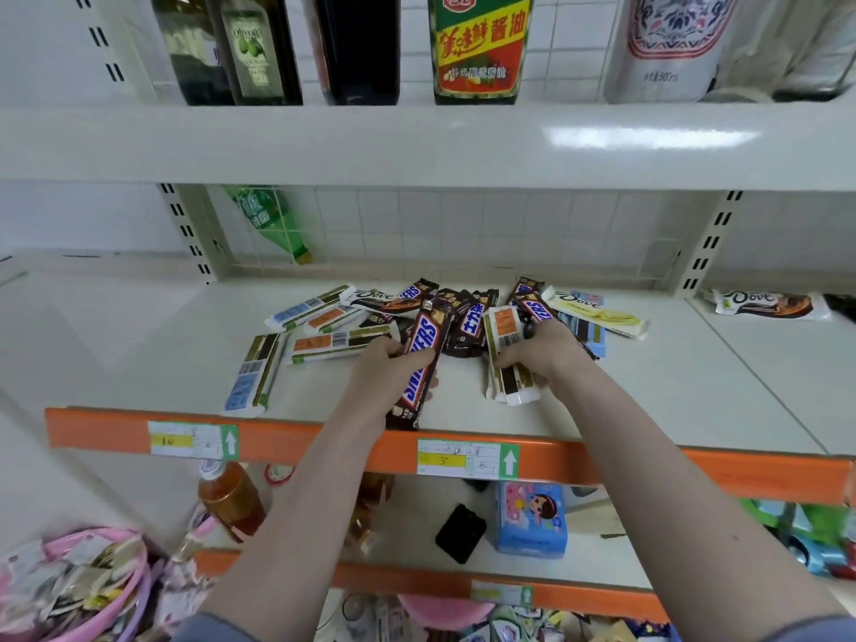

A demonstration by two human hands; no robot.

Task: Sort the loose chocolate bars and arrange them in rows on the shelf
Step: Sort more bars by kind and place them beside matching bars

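1. Chocolate bars (444, 317) lie loose in a heap at the middle of the white shelf (139, 326), and we use that heap as our landmark.
2. Our left hand (387, 368) sits at the near edge of the heap, fingers curled and pinching a brown Snickers bar (419, 363) about its middle; the bar runs from the heap toward the shelf's orange front strip (324, 440), its near end just over that strip.
3. Our right hand (539, 349) rests on the near right side of the heap, fingers pressed down over a white bar with an orange label (505, 359), which lies lengthwise on the shelf; whether we grip it or only hold it flat, we cannot tell.
4. Left of the heap, a white bar with a blue label (252, 375) lies apart, pointing toward the front strip.
5. Between that bar and the heap, another white bar (340, 343) lies crosswise, its right end near our left hand.
6. Right of the heap, a yellow Dove bar (595, 310) lies at a slant, overlapping the outer bars.
7. Well right of the heap, past the shelf upright, one Dove bar (771, 304) lies alone.
8. Above the heap, bottles (479, 44) stand on the upper shelf.
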